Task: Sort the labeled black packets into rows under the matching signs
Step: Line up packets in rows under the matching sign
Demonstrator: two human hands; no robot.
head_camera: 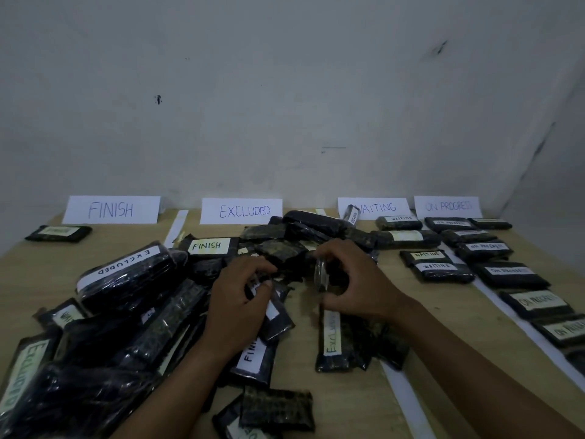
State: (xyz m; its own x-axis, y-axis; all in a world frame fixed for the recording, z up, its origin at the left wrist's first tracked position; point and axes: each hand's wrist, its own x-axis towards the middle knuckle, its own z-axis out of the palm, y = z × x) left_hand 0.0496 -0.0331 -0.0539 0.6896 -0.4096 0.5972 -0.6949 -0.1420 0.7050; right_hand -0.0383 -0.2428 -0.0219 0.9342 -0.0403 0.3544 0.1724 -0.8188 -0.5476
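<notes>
Loose packet (277, 408) beside left forearm; edge-on packet (321, 274) between fingertips of right hand (357, 280)

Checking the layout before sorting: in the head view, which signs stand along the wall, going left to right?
FINISH sign → EXCLUDED sign → WAITING sign → ON PROGRESS sign.
</notes>
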